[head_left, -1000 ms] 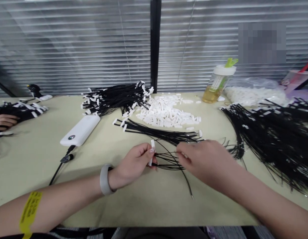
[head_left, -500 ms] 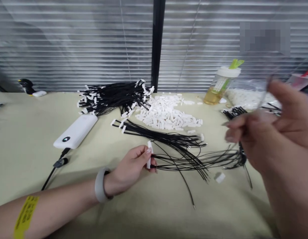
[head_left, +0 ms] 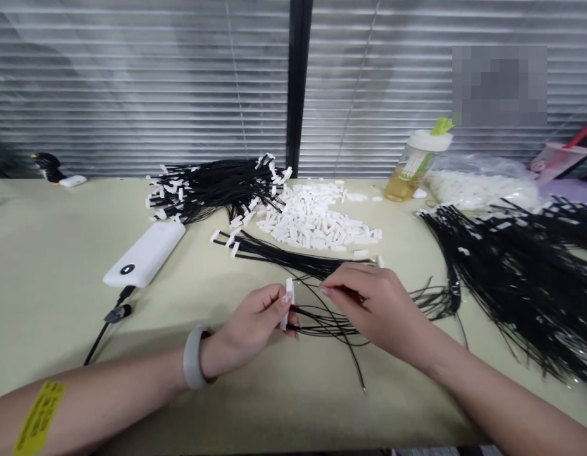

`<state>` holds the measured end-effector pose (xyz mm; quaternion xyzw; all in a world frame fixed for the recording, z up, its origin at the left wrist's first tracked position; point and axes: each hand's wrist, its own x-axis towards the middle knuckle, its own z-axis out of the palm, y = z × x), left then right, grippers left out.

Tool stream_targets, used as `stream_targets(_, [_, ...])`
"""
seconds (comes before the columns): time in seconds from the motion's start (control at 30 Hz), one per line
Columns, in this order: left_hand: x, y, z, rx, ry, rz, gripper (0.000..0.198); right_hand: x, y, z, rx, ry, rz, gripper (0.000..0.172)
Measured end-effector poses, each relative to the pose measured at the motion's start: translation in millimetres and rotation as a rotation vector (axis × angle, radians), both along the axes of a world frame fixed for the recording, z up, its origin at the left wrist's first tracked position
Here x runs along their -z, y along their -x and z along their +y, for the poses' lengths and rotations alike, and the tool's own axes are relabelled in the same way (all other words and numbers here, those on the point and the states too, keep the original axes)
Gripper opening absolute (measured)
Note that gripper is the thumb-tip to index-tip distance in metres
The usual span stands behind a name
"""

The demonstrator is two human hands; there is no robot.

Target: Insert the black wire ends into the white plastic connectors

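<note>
My left hand [head_left: 255,320] pinches a small white connector [head_left: 287,303] upright, with several thin black wires [head_left: 321,320] running out of it to the right. My right hand [head_left: 376,307] rests just right of it, fingers pinched on one of those black wires near the connector. A loose bundle of black wires with white ends [head_left: 293,256] lies just beyond both hands. Behind that sits a heap of loose white connectors [head_left: 321,218].
A finished bundle of wires with connectors [head_left: 212,187] lies at the back. A big pile of black wires [head_left: 521,266] covers the right side. A white power bank [head_left: 144,254] with its cable lies left. A drink bottle [head_left: 414,166] and a bag of white parts [head_left: 483,183] stand back right.
My right hand, raised high at the right half a second ago, has come back down to the wires beside the connector. The left hand has kept its hold.
</note>
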<state>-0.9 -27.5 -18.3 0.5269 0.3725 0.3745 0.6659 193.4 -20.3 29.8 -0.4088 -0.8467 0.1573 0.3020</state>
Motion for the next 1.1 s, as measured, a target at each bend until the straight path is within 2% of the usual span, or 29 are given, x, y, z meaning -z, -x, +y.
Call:
stream_targets(0.4, [2.1,-3,-6,0.046,-0.066,0.086,0.025,13.5,1,3,0.018,-0.096,-0.055,0.014])
stream_targets(1.1, [-6.4,-7,-9,0.03,-0.07,0.138,0.024,14.9,-2,-1,-0.053,-0.243,-0.063,0.016])
